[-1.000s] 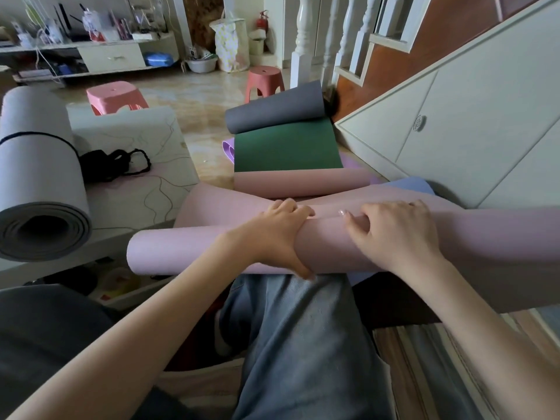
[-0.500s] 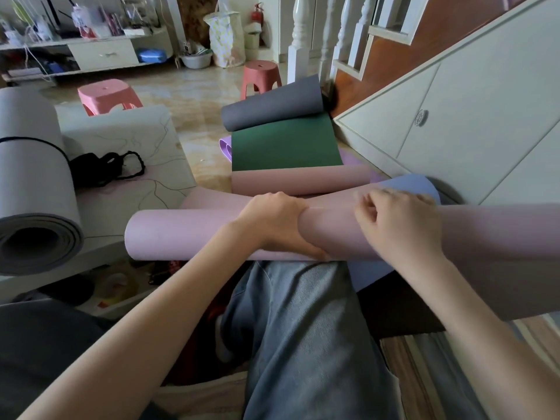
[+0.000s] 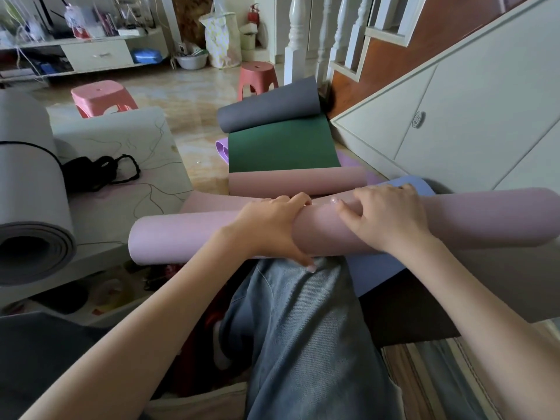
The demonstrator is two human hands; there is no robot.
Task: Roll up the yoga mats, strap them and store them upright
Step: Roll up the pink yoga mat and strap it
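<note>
Floor ahead crowded with mats; both hands, left (image 3: 269,228) and right (image 3: 385,216), grip pink roll (image 3: 188,237).

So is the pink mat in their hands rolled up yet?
Mostly rolled: the pink mat forms a tube gripped by the left hand and right hand, a flat tail trailing behind.

Both hands, left hand (image 3: 269,228) and right hand (image 3: 385,216), grip the rolled pink mat (image 3: 188,237) across the lap.

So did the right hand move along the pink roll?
Yes. The right hand slid away from the left hand along the pink roll, toward the white cabinet, and now reaches the blue mat.
</note>
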